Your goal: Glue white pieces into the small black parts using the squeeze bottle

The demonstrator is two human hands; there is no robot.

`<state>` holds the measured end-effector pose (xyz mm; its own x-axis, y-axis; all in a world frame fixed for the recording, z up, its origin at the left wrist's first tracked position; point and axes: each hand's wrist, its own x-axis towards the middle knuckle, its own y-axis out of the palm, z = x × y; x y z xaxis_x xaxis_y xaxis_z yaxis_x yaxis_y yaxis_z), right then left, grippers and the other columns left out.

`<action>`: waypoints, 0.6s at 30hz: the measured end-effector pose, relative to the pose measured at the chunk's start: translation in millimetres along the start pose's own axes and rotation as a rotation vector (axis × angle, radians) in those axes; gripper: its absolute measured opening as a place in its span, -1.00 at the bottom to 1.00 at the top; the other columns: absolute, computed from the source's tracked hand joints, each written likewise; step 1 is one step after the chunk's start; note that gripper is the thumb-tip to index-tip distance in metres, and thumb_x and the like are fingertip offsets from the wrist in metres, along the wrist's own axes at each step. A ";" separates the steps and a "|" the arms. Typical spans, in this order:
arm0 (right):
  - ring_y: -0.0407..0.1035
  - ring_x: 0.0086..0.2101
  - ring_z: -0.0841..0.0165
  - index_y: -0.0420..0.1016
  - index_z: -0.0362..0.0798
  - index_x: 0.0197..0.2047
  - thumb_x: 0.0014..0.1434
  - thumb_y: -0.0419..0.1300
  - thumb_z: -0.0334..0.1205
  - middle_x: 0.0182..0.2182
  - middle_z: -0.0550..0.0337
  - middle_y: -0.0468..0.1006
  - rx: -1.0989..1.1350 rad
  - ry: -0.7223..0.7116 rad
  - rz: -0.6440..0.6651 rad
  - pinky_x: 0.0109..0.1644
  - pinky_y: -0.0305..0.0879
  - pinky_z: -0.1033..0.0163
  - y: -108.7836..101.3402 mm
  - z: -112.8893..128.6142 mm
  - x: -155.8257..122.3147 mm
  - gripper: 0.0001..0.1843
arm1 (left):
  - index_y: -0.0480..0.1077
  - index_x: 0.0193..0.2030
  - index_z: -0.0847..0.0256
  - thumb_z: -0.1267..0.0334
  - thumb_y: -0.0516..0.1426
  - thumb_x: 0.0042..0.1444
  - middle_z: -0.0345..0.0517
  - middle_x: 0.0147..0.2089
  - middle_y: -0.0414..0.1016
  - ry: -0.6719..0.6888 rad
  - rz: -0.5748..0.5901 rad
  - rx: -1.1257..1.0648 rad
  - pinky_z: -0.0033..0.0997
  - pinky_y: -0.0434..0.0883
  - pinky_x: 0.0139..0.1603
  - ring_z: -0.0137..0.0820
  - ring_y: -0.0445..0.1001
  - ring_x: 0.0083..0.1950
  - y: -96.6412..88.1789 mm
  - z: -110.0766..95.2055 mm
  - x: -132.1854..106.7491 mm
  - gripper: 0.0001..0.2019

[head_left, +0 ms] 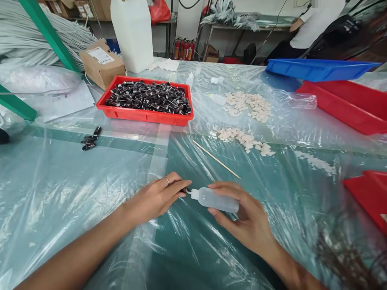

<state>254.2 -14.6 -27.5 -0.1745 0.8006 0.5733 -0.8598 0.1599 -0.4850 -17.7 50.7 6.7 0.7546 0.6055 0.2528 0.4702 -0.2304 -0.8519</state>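
Two bare hands meet over the near middle of the table, and between them is a small squeeze bottle, lying almost level with its narrow tip pointing left. The right hand has hold of it, thumb below and fingers above, closed only as far as the bottle's width allows. At the tip, the left hand pinches a small dark piece, its fingers nearly together; most of that piece is hidden from me, and I cannot tell whether the tip touches it. A ring circles one of the left fingers.

Just beyond the bottle a thin wooden stick lies slantwise on the clear plastic sheet. Past it, to the right, pale flat bits are strewn in a loose band, with a bigger patch of them farther off. On the left, a few black pieces sit in a little cluster, near a red tray heaped with many more like them. Over on the far right a blue tray is by a long red bin. Behind the full tray stand a cardboard box and a big white jug
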 end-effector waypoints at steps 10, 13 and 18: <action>0.75 -0.18 0.27 0.65 0.02 0.19 0.28 0.48 -0.52 0.02 -0.02 0.74 -0.111 -0.178 -0.014 -0.27 0.75 0.27 -11.4 24.9 2.2 -0.53 | 0.27 0.15 0.18 0.24 -0.14 0.53 -0.12 0.01 0.42 0.031 -0.024 0.122 -0.47 0.61 -0.22 -0.49 0.55 -0.23 1.2 -8.3 -0.3 -0.76; 0.74 -0.19 0.25 0.63 0.02 0.18 0.31 0.46 -0.52 0.00 -0.05 0.74 -0.174 -0.203 0.008 -0.32 0.76 0.23 -13.4 28.1 2.0 -0.56 | 0.27 0.16 0.16 0.24 -0.13 0.53 -0.14 0.01 0.42 0.033 -0.038 0.136 -0.49 0.59 -0.27 -0.50 0.56 -0.23 3.5 -9.3 -1.5 -0.77; 0.76 -0.17 0.23 0.62 0.01 0.15 0.31 0.46 -0.51 -0.02 -0.07 0.76 -0.246 -0.238 0.026 -0.32 0.77 0.22 -19.2 31.9 2.4 -0.59 | 0.26 0.18 0.16 0.23 -0.14 0.54 -0.15 0.04 0.41 0.045 -0.041 0.167 -0.50 0.56 -0.31 -0.49 0.58 -0.20 6.3 -8.1 -3.1 -0.76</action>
<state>255.0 -34.1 4.3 -0.3266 0.6539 0.6825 -0.7168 0.2992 -0.6298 -13.4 41.1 4.2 0.7578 0.5764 0.3056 0.4213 -0.0746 -0.9039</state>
